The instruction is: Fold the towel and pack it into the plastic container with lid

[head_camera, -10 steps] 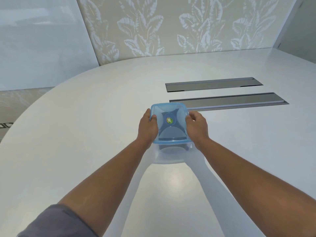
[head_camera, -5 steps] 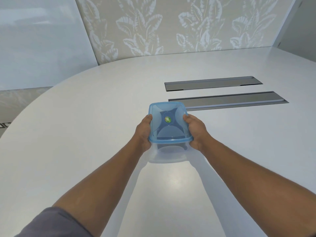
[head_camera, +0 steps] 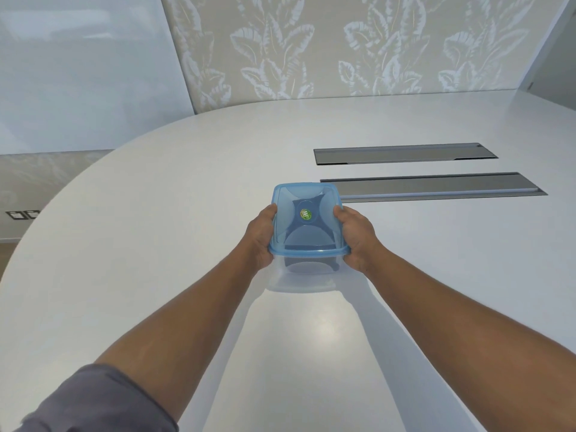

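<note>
A clear plastic container with a blue lid on top stands on the white table. A small green sticker sits at the lid's middle. A dark blue shape, probably the towel, shows through the lid and the clear wall; it is too dim to make out. My left hand grips the container's left side under the lid rim. My right hand grips the right side in the same way.
Two long grey recessed panels lie in the table top behind and to the right of the container. A leaf-patterned wall stands beyond the table's far edge. The table's curved edge runs along the left.
Both hands slid from the lid's upper sides down to grip the container's sides near its front. The container stayed about where it was.
</note>
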A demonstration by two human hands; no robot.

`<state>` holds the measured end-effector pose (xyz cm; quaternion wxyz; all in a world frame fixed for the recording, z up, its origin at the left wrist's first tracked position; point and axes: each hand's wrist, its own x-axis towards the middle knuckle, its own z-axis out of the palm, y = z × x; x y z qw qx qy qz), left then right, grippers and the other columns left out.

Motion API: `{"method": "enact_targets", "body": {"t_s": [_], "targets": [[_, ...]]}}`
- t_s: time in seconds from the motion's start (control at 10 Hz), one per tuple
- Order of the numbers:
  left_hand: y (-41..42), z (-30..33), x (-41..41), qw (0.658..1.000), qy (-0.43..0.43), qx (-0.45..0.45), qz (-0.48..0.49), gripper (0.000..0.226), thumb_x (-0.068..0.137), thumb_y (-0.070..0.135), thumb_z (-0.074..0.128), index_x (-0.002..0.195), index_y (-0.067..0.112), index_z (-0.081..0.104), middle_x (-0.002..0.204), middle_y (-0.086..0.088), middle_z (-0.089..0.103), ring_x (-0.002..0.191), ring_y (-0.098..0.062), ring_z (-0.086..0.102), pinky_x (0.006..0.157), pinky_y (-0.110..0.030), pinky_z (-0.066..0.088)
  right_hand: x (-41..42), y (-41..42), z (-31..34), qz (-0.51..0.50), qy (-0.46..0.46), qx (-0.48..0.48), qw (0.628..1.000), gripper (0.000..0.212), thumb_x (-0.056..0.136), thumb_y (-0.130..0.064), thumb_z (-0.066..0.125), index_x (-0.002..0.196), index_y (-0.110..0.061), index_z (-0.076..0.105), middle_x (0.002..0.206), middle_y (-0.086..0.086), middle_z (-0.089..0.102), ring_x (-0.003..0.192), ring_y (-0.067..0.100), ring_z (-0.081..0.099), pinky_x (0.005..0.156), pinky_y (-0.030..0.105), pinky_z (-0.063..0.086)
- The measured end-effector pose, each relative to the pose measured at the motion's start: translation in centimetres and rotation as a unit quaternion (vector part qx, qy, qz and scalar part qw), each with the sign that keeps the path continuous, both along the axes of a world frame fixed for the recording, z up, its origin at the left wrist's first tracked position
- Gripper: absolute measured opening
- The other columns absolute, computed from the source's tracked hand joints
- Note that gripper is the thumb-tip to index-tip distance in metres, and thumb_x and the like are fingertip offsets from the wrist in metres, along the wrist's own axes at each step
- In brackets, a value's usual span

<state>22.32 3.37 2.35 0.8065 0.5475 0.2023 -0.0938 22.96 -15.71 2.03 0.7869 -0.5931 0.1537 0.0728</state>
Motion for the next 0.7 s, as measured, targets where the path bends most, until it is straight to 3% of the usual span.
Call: {"method": "enact_targets", "body": {"t_s": [0.1,0.3,0.4,0.5,0.6,0.7], "targets": [[-0.2,-0.2,0.1,1.0,-0.003,0.004,-0.008,0.031,0.103,0.042,0.054,0.108,0.018,0.073,0.09,-0.004,0.08,0.071,-0.023,0.076,0.066,-0.035,0.062,0.1,-0.3,-0.4,0.0,-0.006,0.001,1.0,0.019,0.104,-0.029,0.055,0.107,-0.018,0.07,0.087,0.003,0.08,0.071,0.022,0.077,0.06,0.036,0.061],[-0.2,-0.1,-0.1,1.0,0.0,0.019,-0.009,0.037,0.104,0.045,0.051,0.115,0.017,0.072,0.097,-0.005,0.08,0.076,-0.024,0.077,0.069,-0.037,0.062,-0.1,-0.2,-0.3,0.008,-0.014,-0.009,1.0,0.019,0.103,-0.033,0.056,0.102,-0.021,0.071,0.09,0.003,0.08,0.074,0.023,0.077,0.063,0.037,0.061],[0.2,0.3,0.2,0.998,-0.005,0.048,-0.032,0.049,0.104,0.056,0.045,0.118,0.018,0.072,0.115,-0.008,0.077,0.09,-0.024,0.077,0.077,-0.037,0.06,-0.1,-0.5,-0.1,0.016,-0.008,-0.04,0.999,0.027,0.103,-0.042,0.054,0.107,-0.023,0.072,0.099,0.002,0.079,0.082,0.022,0.076,0.072,0.037,0.061],[1.1,1.2,-0.1,0.992,0.001,0.119,-0.048,0.073,0.099,0.07,0.037,0.152,0.02,0.046,0.158,-0.001,0.046,0.143,-0.023,0.046,0.115,-0.042,0.039,-0.6,-1.2,0.7,0.032,-0.009,-0.056,0.998,0.035,0.102,-0.051,0.05,0.111,-0.023,0.069,0.104,-0.003,0.076,0.091,0.018,0.073,0.081,0.037,0.057],[1.5,2.5,-1.4,0.973,-0.017,0.217,-0.077,0.076,0.1,0.07,0.033,0.161,0.024,0.028,0.168,0.003,0.025,0.152,-0.019,0.026,0.121,-0.044,0.018,-1.2,-1.5,1.9,0.038,-0.042,-0.125,0.991,0.03,0.104,-0.054,0.042,0.107,-0.03,0.06,0.111,-0.014,0.06,0.098,0.005,0.059,0.094,0.037,0.043],[1.2,3.6,-2.4,0.938,-0.094,0.323,-0.089,0.072,0.105,0.061,0.031,0.162,0.019,0.021,0.171,0.001,0.019,0.152,-0.014,0.022,0.123,-0.04,0.017,-2.1,-1.0,3.0,0.037,-0.124,-0.268,0.955,0.042,0.104,-0.055,0.038,0.135,-0.03,0.051,0.133,-0.007,0.052,0.121,0.014,0.051,0.111,0.041,0.037]]}}
